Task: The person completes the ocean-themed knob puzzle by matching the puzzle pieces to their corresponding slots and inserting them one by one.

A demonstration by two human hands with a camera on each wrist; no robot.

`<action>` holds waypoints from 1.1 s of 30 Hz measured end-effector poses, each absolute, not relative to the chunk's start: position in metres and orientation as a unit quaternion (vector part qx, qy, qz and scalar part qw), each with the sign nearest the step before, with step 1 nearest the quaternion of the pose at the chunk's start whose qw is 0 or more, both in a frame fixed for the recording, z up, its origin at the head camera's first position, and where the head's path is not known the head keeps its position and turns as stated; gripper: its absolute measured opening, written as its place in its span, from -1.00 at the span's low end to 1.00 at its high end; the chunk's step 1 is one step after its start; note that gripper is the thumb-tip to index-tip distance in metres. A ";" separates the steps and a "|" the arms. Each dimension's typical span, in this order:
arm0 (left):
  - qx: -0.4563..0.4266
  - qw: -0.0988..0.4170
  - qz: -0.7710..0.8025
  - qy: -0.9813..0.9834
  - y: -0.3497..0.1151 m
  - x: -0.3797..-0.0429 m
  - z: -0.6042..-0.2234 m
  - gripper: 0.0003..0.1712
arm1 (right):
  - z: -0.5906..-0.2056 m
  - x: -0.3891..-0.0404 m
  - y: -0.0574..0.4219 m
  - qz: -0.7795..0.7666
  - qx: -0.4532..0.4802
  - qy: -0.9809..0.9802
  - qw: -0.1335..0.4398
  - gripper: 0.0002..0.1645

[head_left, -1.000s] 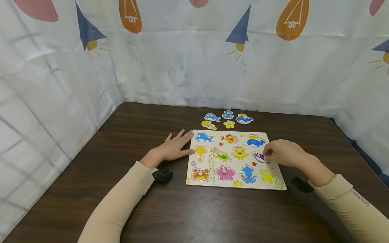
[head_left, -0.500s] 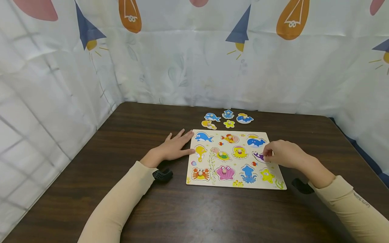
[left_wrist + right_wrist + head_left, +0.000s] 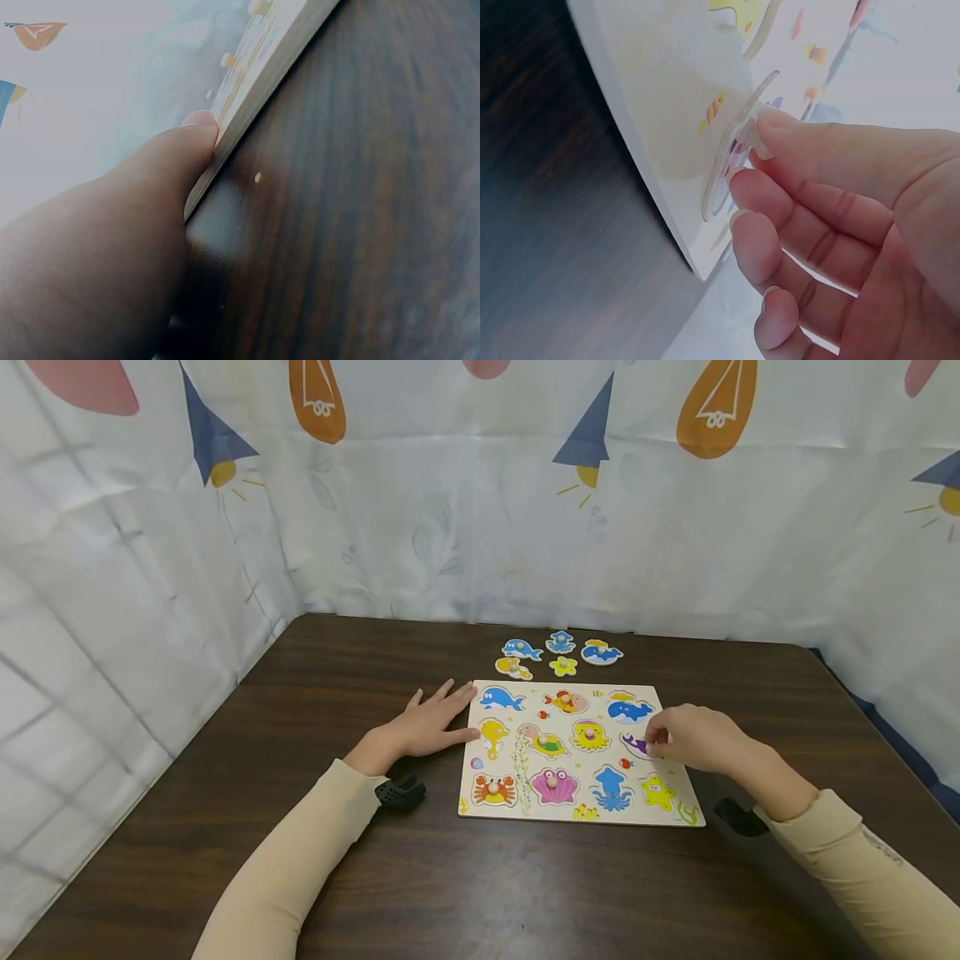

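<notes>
A wooden sea-animal puzzle board (image 3: pixel 636 814) lies flat on the table. My left hand (image 3: pixel 425 727) is spread at its left edge, fingers straight; in the left wrist view the thumb (image 3: pixel 161 154) touches the board's edge. At the board's right side, my right hand (image 3: pixel 701 739) pinches a purple puzzle piece (image 3: pixel 633 744) between thumb and fingertips. That piece sits over its matching cutout, close to the surface, and its knob is hidden by the fingers. In the right wrist view the other fingers curl loosely beside the purple piece (image 3: pixel 735 154).
Loose knobbed pieces lie beyond the board: a blue dolphin (image 3: pixel 522 649), a squid (image 3: pixel 560 642), a whale (image 3: pixel 602 652), a yellow seahorse (image 3: pixel 513 668) and a starfish (image 3: pixel 563 666). A crab (image 3: pixel 494 790) and a pink shell (image 3: pixel 554 786) sit in the board. Curtains stand behind.
Both hands stay in place, the right still pinching the purple piece at the same cutout. The head view has shifted very slightly.
</notes>
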State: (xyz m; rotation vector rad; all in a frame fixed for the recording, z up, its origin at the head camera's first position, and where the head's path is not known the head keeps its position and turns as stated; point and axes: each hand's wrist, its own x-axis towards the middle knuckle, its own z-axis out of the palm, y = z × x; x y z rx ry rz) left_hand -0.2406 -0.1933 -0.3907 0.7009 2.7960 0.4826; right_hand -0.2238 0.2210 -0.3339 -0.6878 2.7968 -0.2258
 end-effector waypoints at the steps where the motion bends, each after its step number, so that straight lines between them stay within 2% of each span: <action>1: 0.239 0.109 0.164 0.951 -0.193 -0.240 -0.391 0.01 | -0.334 -0.224 0.221 -0.076 -0.237 0.960 0.126 -0.86; 23: 0.236 0.109 0.163 0.952 -0.194 -0.242 -0.393 0.02 | -0.334 -0.228 0.231 -0.143 -0.225 0.951 0.155 -0.83; 33: 0.238 0.107 0.163 0.951 -0.194 -0.242 -0.393 0.01 | -0.324 -0.231 0.233 -0.153 -0.235 0.954 0.109 -0.81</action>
